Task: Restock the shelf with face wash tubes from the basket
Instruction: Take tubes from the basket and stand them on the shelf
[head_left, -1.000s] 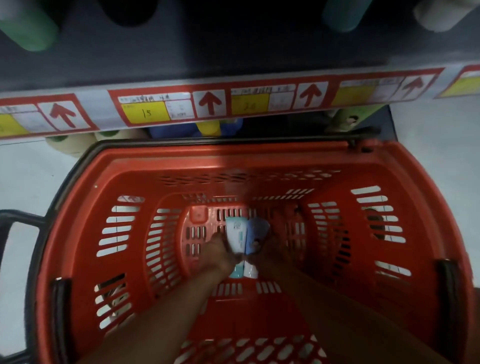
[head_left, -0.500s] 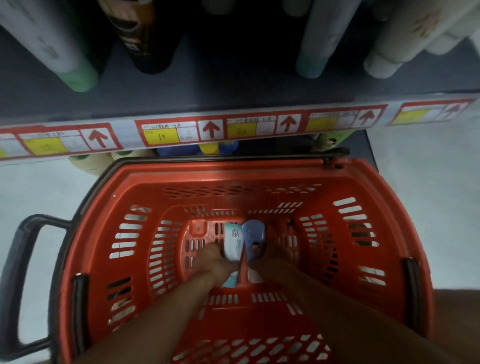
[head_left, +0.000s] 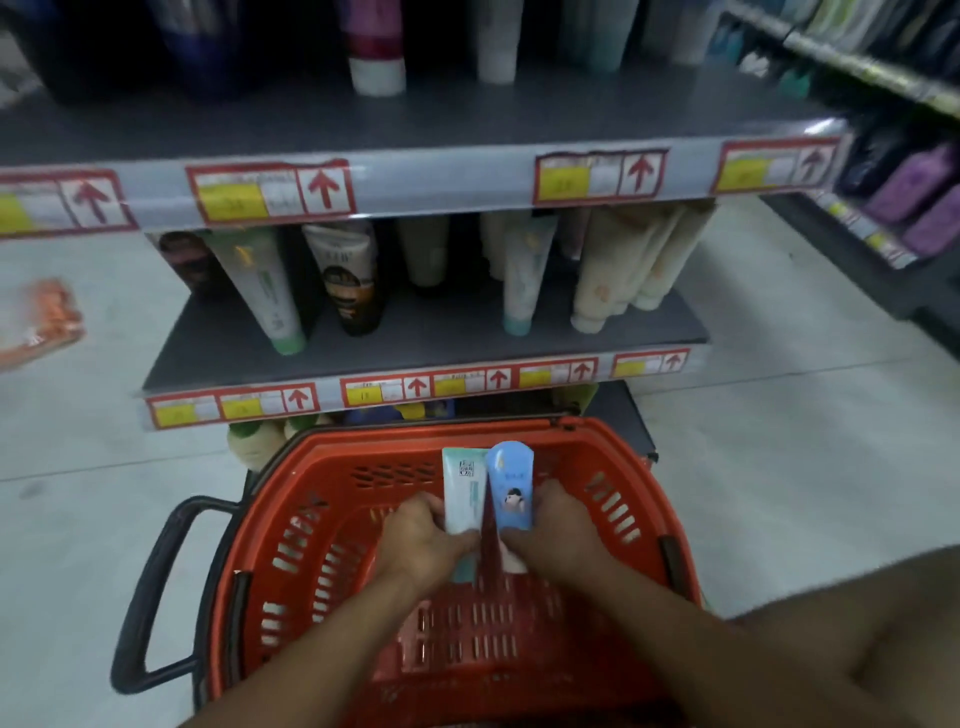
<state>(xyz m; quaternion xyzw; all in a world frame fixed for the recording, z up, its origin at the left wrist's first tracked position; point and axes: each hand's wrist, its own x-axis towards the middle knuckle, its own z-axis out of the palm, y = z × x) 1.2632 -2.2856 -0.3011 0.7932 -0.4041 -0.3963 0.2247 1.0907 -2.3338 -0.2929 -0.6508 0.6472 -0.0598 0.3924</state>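
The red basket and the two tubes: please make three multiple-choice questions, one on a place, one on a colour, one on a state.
1. Where is the white-and-green tube?
A. in the left hand
B. on the shelf
C. on the floor

2. What colour is the tube in the right hand?
A. black
B. blue
C. orange

3. How do both tubes stand?
A. lying flat in the red basket
B. caps up
C. upright, caps down

Key: 1 A, its fingers wrap that tube. 2 B, the blue tube is light blue. 3 C, the crimped ends point up.
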